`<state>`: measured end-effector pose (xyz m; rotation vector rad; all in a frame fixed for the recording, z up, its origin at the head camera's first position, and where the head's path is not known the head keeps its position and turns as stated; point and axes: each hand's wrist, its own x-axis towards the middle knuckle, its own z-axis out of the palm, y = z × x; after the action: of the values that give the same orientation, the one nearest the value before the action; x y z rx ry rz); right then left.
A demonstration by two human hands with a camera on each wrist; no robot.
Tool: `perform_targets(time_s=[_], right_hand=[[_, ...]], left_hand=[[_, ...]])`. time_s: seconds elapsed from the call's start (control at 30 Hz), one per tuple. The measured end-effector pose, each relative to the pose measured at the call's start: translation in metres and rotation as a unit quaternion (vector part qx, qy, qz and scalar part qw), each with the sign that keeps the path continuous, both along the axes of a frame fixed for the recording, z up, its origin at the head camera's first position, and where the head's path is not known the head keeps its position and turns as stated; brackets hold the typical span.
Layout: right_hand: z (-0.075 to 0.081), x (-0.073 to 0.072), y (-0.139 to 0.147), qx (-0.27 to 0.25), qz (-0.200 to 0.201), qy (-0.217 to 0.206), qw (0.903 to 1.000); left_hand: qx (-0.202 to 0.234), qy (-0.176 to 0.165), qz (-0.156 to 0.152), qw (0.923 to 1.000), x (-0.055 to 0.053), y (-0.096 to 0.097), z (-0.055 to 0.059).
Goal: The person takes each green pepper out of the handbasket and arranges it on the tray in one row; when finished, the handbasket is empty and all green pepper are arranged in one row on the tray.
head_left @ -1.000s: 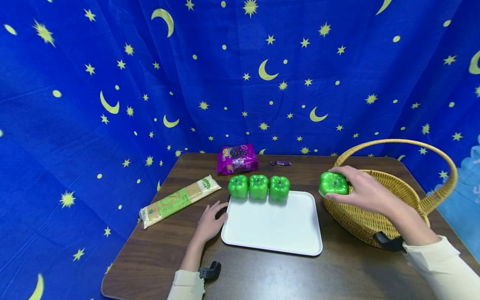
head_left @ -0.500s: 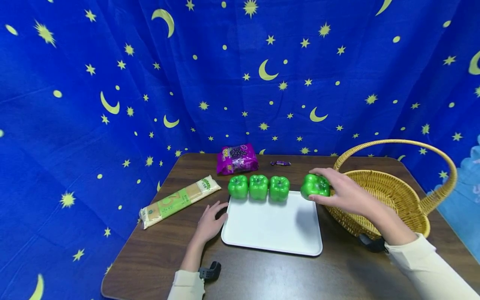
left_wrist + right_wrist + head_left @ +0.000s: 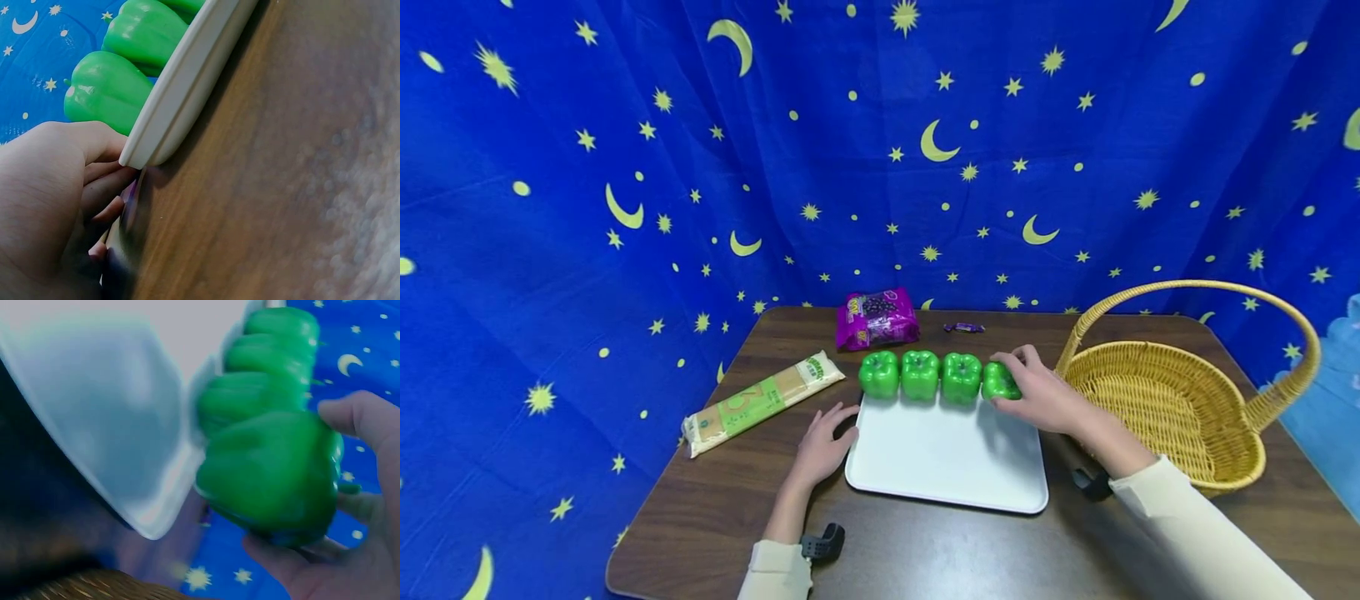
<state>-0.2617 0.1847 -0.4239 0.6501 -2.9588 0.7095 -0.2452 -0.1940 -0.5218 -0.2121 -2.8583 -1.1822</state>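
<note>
My right hand (image 3: 1047, 398) holds a glossy green bell pepper (image 3: 997, 382) between thumb and fingers, at the right end of a row of similar peppers. In the right wrist view this held bell pepper (image 3: 269, 475) is large and overlaps its neighbour. Three other green bell peppers (image 3: 919, 375) stand side by side along the back edge of a white rectangular tray (image 3: 943, 458). At the tray's left edge rests my left hand (image 3: 822, 446), fingers relaxed, fingertips right at the rim. The left wrist view shows those fingertips against the tray's rim (image 3: 169, 94).
A wicker basket (image 3: 1157, 408) with a tall arched handle stands to the right. On the left lies a long green-and-beige packet (image 3: 763, 404). Behind the peppers are a purple snack bag (image 3: 877, 319) and a small purple wrapped candy (image 3: 964, 327). A blue curtain (image 3: 850, 167) hangs behind the table.
My right hand has carried the green bell pepper leftward from the basket's rim to the right end of the pepper row. My left hand has stayed at the tray's edge.
</note>
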Motion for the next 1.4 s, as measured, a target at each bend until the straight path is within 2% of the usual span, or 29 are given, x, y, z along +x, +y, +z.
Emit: perform_targets(time_s=[0.13, 0.33, 0.67, 0.93, 1.1, 1.33, 1.4], right_hand=[[-0.012, -0.005, -0.002, -0.004, -0.017, 0.003, 0.9998], [-0.022, -0.011, -0.002, 0.004, -0.037, -0.002, 0.9993], [-0.026, -0.016, -0.001, -0.003, -0.044, 0.001, 0.9990], [-0.029, -0.012, 0.002, 0.029, -0.030, 0.023, 0.9989], [-0.029, -0.009, 0.004, 0.040, -0.017, 0.053, 0.9977], [-0.029, 0.004, 0.008, 0.068, 0.017, 0.148, 0.9865], [-0.028, 0.010, 0.011, 0.070, 0.020, 0.165, 0.9836]], left_hand=[[-0.002, 0.002, 0.001, 1.0000, -0.001, 0.000, -0.001], [-0.002, 0.001, 0.002, 1.0000, -0.001, -0.001, -0.003], [0.003, -0.002, 0.007, 1.0000, -0.002, -0.002, -0.005], [-0.001, -0.011, 0.014, 0.9998, -0.002, -0.001, -0.006], [-0.001, -0.020, 0.019, 0.9996, -0.003, -0.001, -0.005], [-0.008, -0.009, 0.008, 0.9999, -0.002, -0.001, -0.004], [-0.014, -0.015, 0.006, 0.9998, -0.002, 0.001, -0.001]])
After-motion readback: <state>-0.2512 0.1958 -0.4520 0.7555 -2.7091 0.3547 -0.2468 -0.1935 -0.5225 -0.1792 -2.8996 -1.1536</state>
